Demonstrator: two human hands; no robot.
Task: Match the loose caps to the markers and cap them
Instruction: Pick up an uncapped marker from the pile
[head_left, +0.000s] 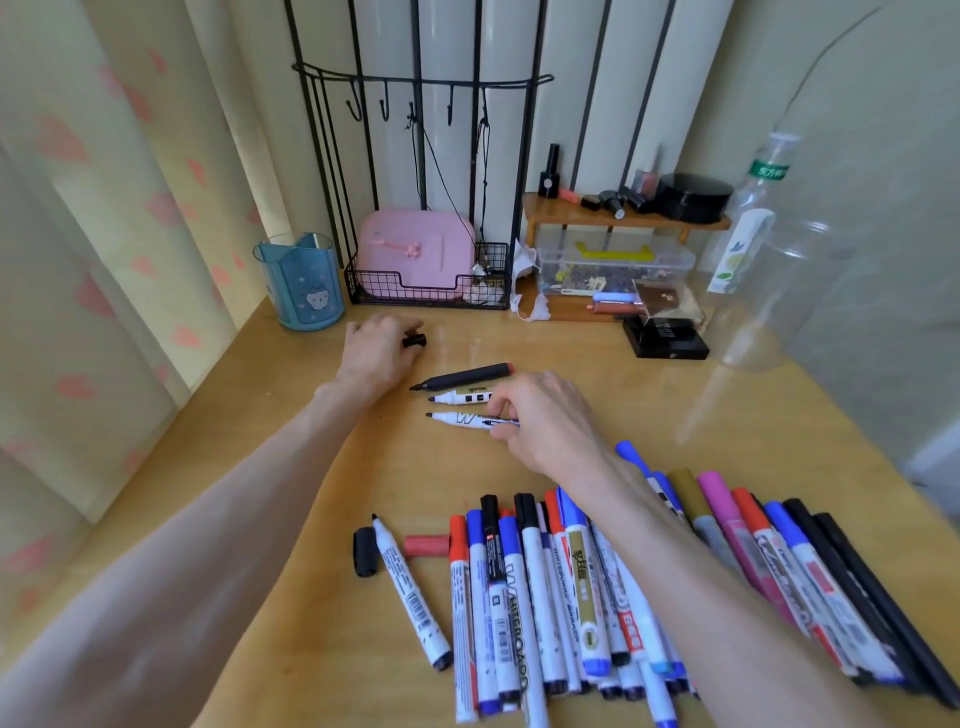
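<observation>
The wooden desk (260, 467) butts up against a curtain (104, 260) on the left. Its back edge is crowded by a blue pen holder (301, 283), a wire basket (426, 300) and a clear bottle (748, 249). There's a stretch of bare wood between the hands and the pile of capped markers (519, 597) up front. The right forearm covers part of that pile, and the frame cuts off its lower ends. The left hand (379, 348) has its fingers curled round a black cap (414, 341), which is partly hidden. The right hand (545, 421) pinches a white marker (462, 418), the nearest of three uncapped ones lying side by side, and hides its rear end. A loose black cap (365, 552), a red cap (427, 545) and a fourth uncapped marker (410, 592) lie left of the pile.
</observation>
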